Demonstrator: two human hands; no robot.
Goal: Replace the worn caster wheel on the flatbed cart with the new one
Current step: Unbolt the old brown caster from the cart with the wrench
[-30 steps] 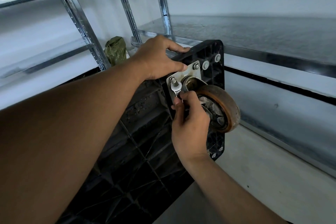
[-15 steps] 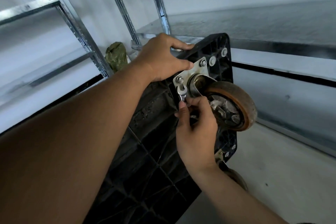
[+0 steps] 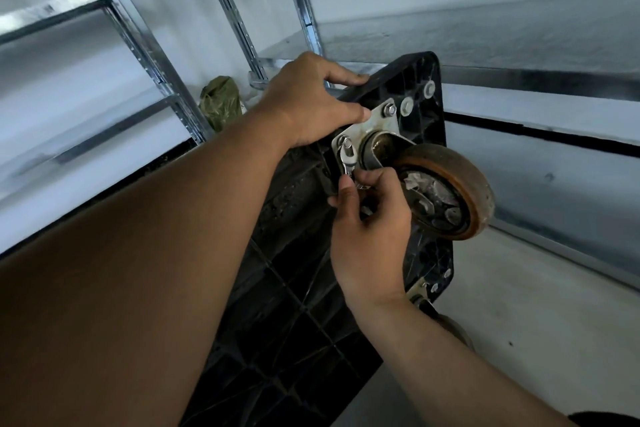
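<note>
The black flatbed cart (image 3: 298, 295) stands on its edge with its ribbed underside facing me. A worn caster wheel (image 3: 457, 191) with a brown, rusty tread is bolted to its upper corner by a metal plate (image 3: 377, 125). My left hand (image 3: 311, 104) grips the cart's top edge beside the plate. My right hand (image 3: 370, 229) holds a small silver wrench (image 3: 347, 158), whose head sits on the plate's lower-left bolt. A second caster (image 3: 450, 326) peeks out below my right wrist, mostly hidden.
Galvanised metal shelving (image 3: 519, 42) runs behind and to the right of the cart, with upright posts (image 3: 138, 42) at left. A crumpled green bag (image 3: 221, 104) lies on the floor by the shelf foot. Pale concrete floor (image 3: 536, 340) spreads at the lower right.
The view has shifted so the cart corner and wheel sit further right and higher. The wrench head has stayed on the lower-left bolt, its handle swinging slightly under my right hand.
</note>
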